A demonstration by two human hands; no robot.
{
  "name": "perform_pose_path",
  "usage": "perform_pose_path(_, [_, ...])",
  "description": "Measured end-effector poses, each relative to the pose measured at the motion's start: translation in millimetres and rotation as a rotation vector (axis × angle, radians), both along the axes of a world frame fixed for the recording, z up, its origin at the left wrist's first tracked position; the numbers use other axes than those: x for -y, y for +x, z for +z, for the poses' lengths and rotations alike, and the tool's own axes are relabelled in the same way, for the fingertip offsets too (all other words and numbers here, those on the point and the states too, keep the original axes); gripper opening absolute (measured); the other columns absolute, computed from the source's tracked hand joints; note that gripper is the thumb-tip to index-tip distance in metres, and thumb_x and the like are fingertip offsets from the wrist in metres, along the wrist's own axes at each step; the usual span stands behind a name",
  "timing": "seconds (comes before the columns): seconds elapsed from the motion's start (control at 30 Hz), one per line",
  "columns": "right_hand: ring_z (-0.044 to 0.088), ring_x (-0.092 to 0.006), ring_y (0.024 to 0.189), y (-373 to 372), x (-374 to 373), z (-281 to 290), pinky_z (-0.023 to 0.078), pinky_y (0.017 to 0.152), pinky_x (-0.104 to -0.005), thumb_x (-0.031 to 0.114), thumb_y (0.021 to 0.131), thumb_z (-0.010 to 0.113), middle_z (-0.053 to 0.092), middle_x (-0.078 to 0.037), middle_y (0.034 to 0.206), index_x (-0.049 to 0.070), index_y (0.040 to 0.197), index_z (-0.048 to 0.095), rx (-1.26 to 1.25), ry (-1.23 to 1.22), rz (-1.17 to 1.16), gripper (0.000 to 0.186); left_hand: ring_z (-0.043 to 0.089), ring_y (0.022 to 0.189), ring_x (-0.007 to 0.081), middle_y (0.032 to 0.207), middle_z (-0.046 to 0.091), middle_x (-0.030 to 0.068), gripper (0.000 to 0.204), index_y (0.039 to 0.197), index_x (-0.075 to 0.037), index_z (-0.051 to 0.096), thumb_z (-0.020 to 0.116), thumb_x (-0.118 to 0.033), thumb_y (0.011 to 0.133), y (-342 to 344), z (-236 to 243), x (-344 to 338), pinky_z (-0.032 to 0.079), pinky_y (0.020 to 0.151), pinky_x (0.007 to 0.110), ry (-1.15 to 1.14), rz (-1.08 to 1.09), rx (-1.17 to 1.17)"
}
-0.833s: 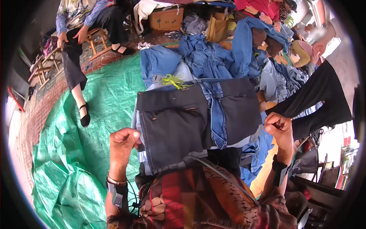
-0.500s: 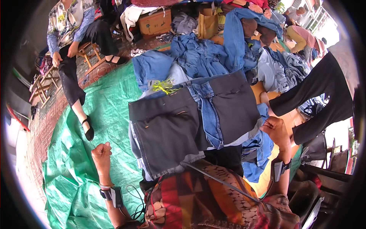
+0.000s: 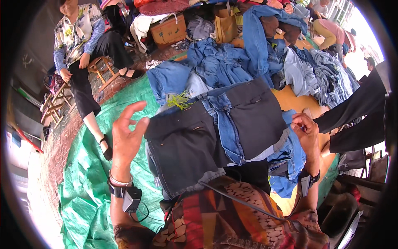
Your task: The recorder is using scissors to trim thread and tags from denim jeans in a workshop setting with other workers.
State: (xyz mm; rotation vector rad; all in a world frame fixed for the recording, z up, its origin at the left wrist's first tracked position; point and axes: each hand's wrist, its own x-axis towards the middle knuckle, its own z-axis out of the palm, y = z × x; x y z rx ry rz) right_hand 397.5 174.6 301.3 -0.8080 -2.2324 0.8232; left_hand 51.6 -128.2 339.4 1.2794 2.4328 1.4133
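Observation:
A stack of folded garments lies in front of me, topped by dark grey-black cloth (image 3: 178, 145) with a strip of blue denim (image 3: 228, 133) down its middle and a tuft of yellow-green threads (image 3: 178, 100) at its top edge. My left hand (image 3: 127, 137) is raised at the stack’s left side, fingers apart and empty. My right hand (image 3: 306, 132) is at the right edge, beside loose blue denim (image 3: 290, 157), with fingers curled together; what is between them is too small to make out.
Jeans (image 3: 215, 62) are heaped beyond the stack. A green tarp (image 3: 83, 195) spreads at left, near a seated person (image 3: 78, 39) and wooden stool (image 3: 99, 76). A person’s black-trousered legs (image 3: 356, 103) are close at right. A carton (image 3: 168, 31) and more people are behind.
My left hand has come up from a curled shape lower left and opened. My right hand stays at the stack’s right edge, slightly higher than half a second ago. The view has shifted slightly.

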Motion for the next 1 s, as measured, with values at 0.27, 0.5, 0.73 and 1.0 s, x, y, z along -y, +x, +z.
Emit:
perform_pose_path(0.27, [0.047,-0.0038,0.061,-48.8,31.9,23.0,0.036,0.053,-0.0189,0.0,0.075,0.068,0.059,-0.002,0.08,0.0,0.078,0.058,-0.17,-0.143,0.243,0.011,0.057,0.09,0.0119,0.095,0.063,0.0047,0.031,0.112,-0.003,0.057,0.061,-0.013,0.083,34.6,-4.2,-97.2,0.044,0.075,0.025,-0.059,-0.376,0.053])
perform_pose_path(0.5, [0.045,-0.0035,0.058,-70.6,46.5,24.3,0.034,0.051,-0.019,0.004,0.075,0.07,0.06,-0.002,0.08,0.002,0.08,0.06,-0.114,-0.136,0.342,0.011,0.05,0.076,0.0025,0.081,0.055,-0.0043,0.03,0.105,-0.002,0.06,0.063,0.005,0.076,43.3,-6.6,-89.9,0.041,0.068,0.017,0.347,-0.398,0.773])
perform_pose_path(0.73, [0.04,-0.002,0.056,-70.5,37.0,13.5,0.032,0.049,-0.019,0.003,0.077,0.068,0.058,0.0,0.074,0.001,0.077,0.059,-0.201,-0.187,0.339,0.009,0.046,0.074,0.0025,0.087,0.054,-0.0044,0.03,0.105,-0.002,0.06,0.062,0.005,0.076,51.8,-15.2,-70.8,0.038,0.066,0.017,0.391,-0.426,0.748])
perform_pose_path(1.0, [0.041,-0.0019,0.056,-61.8,32.9,8.7,0.032,0.05,-0.0191,0.004,0.077,0.068,0.058,0.001,0.073,0.002,0.078,0.059,-0.223,-0.204,0.287,0.009,0.047,0.083,0.0036,0.093,0.056,-0.0023,0.036,0.107,-0.001,0.059,0.056,0.009,0.072,49.3,-6.6,-78.9,0.038,0.075,0.018,0.345,-0.455,0.781])
